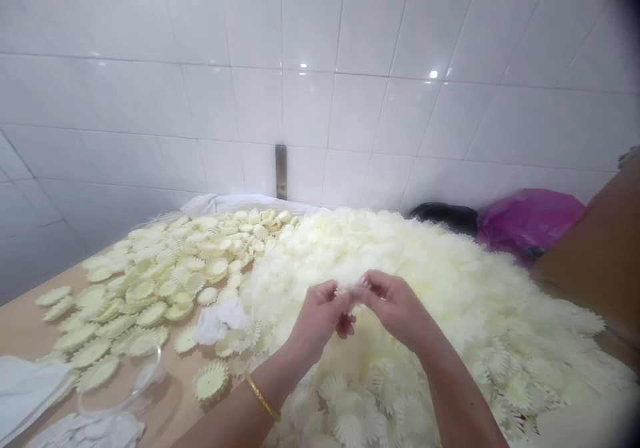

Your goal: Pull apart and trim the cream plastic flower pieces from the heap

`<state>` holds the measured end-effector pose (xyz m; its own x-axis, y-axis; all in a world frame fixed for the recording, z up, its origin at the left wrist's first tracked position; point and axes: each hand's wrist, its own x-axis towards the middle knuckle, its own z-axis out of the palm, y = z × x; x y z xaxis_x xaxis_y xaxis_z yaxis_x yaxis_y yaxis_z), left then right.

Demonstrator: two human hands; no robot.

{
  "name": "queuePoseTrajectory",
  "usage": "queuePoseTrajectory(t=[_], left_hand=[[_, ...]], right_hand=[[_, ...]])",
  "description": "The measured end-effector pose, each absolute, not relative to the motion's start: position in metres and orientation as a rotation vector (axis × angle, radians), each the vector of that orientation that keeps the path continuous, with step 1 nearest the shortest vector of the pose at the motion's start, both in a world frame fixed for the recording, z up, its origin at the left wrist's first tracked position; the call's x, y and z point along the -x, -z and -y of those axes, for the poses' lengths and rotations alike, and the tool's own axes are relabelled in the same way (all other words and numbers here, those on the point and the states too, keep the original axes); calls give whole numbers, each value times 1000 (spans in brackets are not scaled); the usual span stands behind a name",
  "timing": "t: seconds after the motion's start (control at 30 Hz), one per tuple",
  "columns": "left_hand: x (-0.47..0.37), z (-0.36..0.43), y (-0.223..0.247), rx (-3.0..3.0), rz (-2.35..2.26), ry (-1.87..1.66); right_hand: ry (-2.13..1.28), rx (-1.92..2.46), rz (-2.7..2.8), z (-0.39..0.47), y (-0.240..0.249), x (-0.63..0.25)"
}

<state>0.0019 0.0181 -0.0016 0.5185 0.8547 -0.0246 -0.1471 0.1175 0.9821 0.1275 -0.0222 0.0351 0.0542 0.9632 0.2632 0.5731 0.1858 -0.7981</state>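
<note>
My left hand (325,311) and my right hand (393,301) meet in front of me, both with fingers pinched together. Between their fingertips is a small white frilly petal piece (349,289), mostly covered by the fingers. Under and around both hands spreads a large heap of pale cream petal pieces (450,288) with toothed edges. To the left of my left hand lies a pile of pale yellow-green round cups (145,288) with serrated rims. One such scalloped disc (211,381) sits by itself near my left forearm, which wears a gold bangle.
On the brown tabletop (173,385) at the left are a clear plastic bowl (150,371), a white sheet (25,391) and crumpled white tissue (220,320). A cardboard box (590,261), a magenta bag (530,218) and a black item (445,217) stand at the right. White tiled wall rises behind.
</note>
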Motion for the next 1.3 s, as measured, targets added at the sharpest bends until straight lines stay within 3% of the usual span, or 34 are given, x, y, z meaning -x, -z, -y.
queuePoseTrajectory(t=[0.2, 0.4, 0.6, 0.87, 1.17, 1.3], left_hand=[[-3, -15, -2, -1282, -704, -728], [-3, -10, -5, -1215, -658, -771], [4, 5, -20, -1301, -597, -745], [-3, -8, -4, -1227, -648, -726], [-3, -15, 2, -1206, -749, -839], [-2, -15, -2, -1148, -788, -860]], right_hand=[[-483, 1505, 1603, 17, -28, -130], [-175, 1607, 1378, 9, -17, -130], [49, 1801, 1124, 5, -9, -177], [-63, 1734, 1267, 16, -23, -168], [-549, 1428, 1610, 38, -47, -134], [-604, 1479, 1683, 35, -42, -125]])
